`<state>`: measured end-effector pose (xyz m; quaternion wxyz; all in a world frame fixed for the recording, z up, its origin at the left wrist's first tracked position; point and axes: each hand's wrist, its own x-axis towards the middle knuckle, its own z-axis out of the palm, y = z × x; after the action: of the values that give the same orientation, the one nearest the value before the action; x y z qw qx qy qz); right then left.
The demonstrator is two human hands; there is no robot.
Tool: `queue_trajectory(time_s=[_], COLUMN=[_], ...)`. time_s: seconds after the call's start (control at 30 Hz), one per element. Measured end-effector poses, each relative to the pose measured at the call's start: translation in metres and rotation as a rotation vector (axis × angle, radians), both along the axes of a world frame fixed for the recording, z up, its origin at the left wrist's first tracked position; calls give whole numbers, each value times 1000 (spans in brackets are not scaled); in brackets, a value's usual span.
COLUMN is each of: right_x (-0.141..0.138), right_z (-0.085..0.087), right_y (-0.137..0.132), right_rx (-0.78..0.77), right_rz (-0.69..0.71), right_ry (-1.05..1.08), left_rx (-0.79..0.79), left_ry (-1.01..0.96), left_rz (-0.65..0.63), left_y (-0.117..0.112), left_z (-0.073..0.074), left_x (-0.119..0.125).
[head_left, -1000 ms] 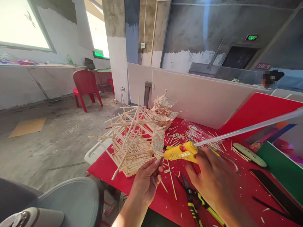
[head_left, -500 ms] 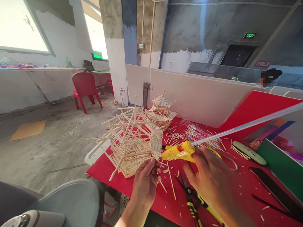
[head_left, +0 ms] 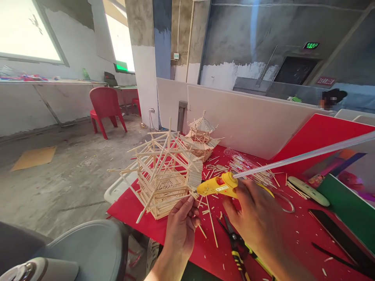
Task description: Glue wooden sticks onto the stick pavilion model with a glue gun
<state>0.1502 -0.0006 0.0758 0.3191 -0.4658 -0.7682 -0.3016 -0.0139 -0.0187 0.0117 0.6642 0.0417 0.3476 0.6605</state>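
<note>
In my right hand (head_left: 258,218) is a yellow hot glue gun (head_left: 216,185), with a long clear glue stick (head_left: 304,153) rising from its back. Its nozzle points left, right at the fingertips of my left hand (head_left: 183,222). Thumb and fingers of that hand are pinched on a short wooden stick (head_left: 193,194), mostly hidden, at the near right corner of a pagoda frame (head_left: 164,183). Thin wooden sticks make up this frame; one roof panel (head_left: 195,173) on its right side is covered with sticks, while the other roof sides show open ribs.
Behind stands a smaller stick pagoda (head_left: 202,136). Loose sticks and a plastic pack of sticks (head_left: 249,168) lie on the red tabletop (head_left: 211,249). Black-and-yellow pliers (head_left: 234,238) lie below my right hand. A green case (head_left: 307,191) and a dark phone-like slab (head_left: 336,234) are at right.
The glue gun and my right hand have shifted slightly left, bringing the nozzle closer to my left fingertips. My left hand keeps its pinch at the frame's corner.
</note>
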Motion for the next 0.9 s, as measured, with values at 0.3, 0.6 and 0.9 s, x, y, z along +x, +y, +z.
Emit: queue_trajectory(time_s=[0.3,0.6,0.9], right_x=[-6,-5,-5], right_z=[0,0,-1], right_y=[4,3,3], right_rx=[-6,-14,3], right_rz=[-3,-5,-9], right_ry=[-19,-36,-34], left_rx=[23,62,5], left_ry=[41,177,270], left_rz=[33,144,87], left_y=[-1,0,2], left_z=[-5,-3,4], left_x=[3,2,-2])
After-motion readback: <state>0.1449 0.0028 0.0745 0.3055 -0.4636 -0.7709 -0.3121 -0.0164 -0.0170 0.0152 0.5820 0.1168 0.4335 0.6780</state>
